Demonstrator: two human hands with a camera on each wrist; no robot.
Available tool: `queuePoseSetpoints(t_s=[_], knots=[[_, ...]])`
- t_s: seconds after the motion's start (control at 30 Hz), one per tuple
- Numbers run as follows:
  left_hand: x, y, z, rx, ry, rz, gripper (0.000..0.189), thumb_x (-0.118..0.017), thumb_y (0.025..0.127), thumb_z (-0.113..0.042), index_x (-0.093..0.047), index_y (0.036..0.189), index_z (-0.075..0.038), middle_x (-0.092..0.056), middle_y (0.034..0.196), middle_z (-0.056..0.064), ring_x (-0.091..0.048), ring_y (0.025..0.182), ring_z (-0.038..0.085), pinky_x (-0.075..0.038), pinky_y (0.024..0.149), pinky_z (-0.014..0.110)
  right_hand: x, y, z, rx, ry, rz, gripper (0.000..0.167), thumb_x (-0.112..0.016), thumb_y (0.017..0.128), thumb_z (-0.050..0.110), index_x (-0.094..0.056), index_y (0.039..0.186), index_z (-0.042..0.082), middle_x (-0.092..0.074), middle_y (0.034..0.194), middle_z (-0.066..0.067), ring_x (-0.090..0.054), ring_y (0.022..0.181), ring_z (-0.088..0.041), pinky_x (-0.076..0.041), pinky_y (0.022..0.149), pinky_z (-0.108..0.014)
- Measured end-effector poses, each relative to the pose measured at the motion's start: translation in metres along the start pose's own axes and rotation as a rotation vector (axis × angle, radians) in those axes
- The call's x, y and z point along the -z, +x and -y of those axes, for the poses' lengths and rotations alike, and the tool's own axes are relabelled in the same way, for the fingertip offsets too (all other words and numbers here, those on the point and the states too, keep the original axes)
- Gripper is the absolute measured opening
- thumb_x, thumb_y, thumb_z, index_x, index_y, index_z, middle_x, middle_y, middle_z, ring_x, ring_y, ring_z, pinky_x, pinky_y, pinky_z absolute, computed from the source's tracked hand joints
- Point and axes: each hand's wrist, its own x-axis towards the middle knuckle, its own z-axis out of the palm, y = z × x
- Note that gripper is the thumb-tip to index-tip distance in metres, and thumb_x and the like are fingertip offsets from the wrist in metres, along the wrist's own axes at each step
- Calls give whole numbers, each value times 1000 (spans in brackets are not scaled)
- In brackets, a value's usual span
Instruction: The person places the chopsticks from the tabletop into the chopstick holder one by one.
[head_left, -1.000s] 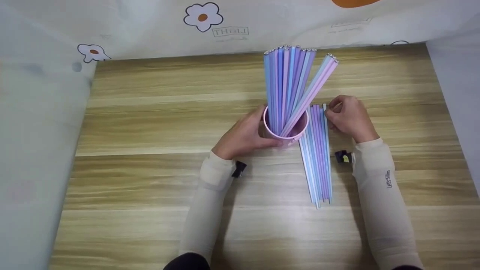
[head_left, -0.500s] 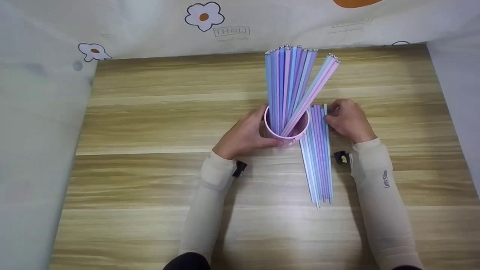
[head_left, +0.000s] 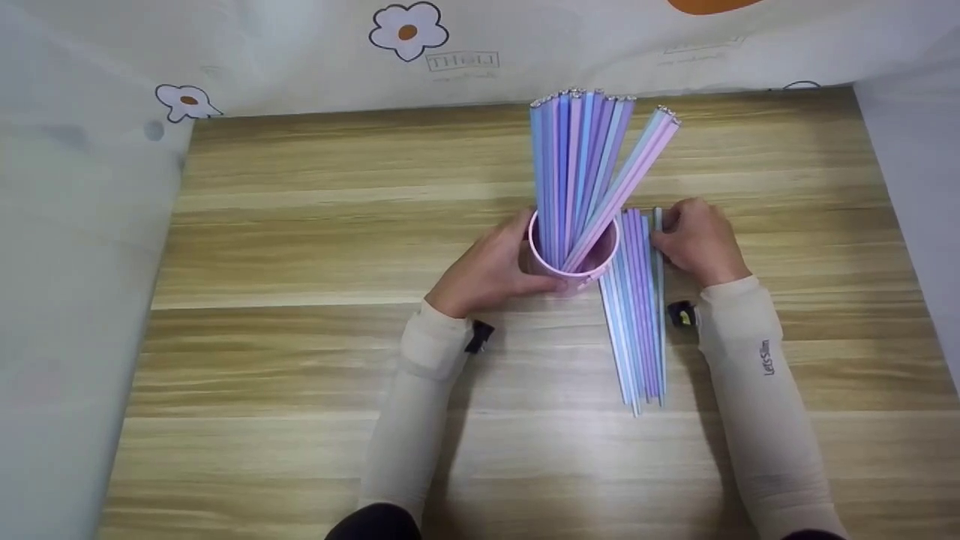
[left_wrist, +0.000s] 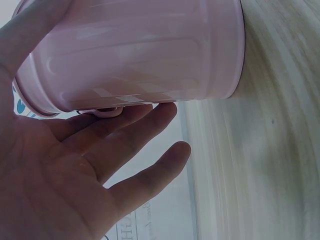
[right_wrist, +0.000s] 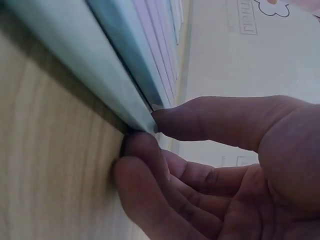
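My left hand [head_left: 484, 270] grips a pink cup [left_wrist: 140, 55], thumb on the near side and fingers round the far side. A bunch of pastel pencils [head_left: 574, 165] with glittery tips stands in it; a few pink and pale green pencils [head_left: 634, 171] lean right. Beside the cup, a row of blue, white and purple pencils [head_left: 634, 322] lies on the table. At the row's right edge, my right hand [head_left: 703, 244] pinches the far end of a pale green pencil [right_wrist: 95, 60] between thumb and fingers. A narrow gap parts that pencil's far end from the row.
A wood-grain table [head_left: 300, 255] lies under everything. Behind it hangs a pale, flower-printed cloth [head_left: 300, 60], and pale walls [head_left: 75, 285] flank both sides. A small black camera [head_left: 682, 314] sits at the right wrist, close to the pencil row.
The pale green pencil's far end has shifted slightly right, away from the row, with my right hand's fingers on it. My left hand and the cup have stayed put.
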Motion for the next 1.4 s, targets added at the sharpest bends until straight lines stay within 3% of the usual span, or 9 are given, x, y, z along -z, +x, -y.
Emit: queuePoseSetpoints(t_s=[0.17,0.27,0.53,0.7,0.87,1.1,1.33,1.4], knots=[[1,1,0,-13,-3,1,99,-87,77,-33,-30,154,-11,-46,148,2,-44,132,10,-32,112,24,0,1,-2,17,-37,-20,16,-66,85,10,-67,80,-5,-60,69,-12,-51,59,-23,-39,48,-32],[1,1,0,-18,-14,2,98,-87,77,-32,-30,153,-10,-47,146,3,-45,131,10,-33,111,24,1,2,-3,23,-56,-23,17,-65,86,11,-65,79,-4,-58,70,-11,-50,60,-24,-38,50,-33],[1,1,-1,-14,-31,1,99,-88,76,-31,-29,154,-11,-47,147,2,-44,131,10,-32,112,24,11,1,-2,-60,-10,34,35,-64,91,16,-60,110,-13,-61,98,-26,-58,81,-34,-49,65,-40],[1,1,-1,-16,-15,-2,101,-88,76,-32,-28,154,-11,-46,148,3,-44,133,10,-31,113,24,26,-3,-1,-48,37,2,38,-56,93,17,-54,118,-12,-64,99,-26,-63,79,-33,-52,67,-39],[1,1,-2,-24,-8,-4,102,-88,75,-33,-29,154,-10,-46,149,3,-44,133,10,-31,113,24,39,-11,3,10,186,-94,30,-48,95,14,-50,117,-8,-67,84,-17,-66,58,-21,-53,50,-26],[0,0,0,-25,-4,-14,101,-89,75,-34,-30,154,-12,-47,147,2,-45,131,10,-33,112,24,54,-20,26,45,475,-321,15,-51,93,7,-53,107,4,-66,68,-1,-61,47,-10,-55,49,-23],[0,0,1,-43,-2,-16,101,-88,76,-35,-29,155,-12,-48,147,2,-45,131,10,-32,111,23,80,-24,63,135,935,-582,15,-50,85,-6,-59,96,-2,-65,61,-10,-57,40,-16,-52,43,-24],[0,0,0,-40,-5,-12,102,-88,76,-35,-28,155,-13,-47,147,2,-45,132,10,-32,112,23,85,-25,75,179,1014,-645,13,-50,84,-7,-58,94,-3,-63,60,-12,-55,39,-18,-51,43,-25]])
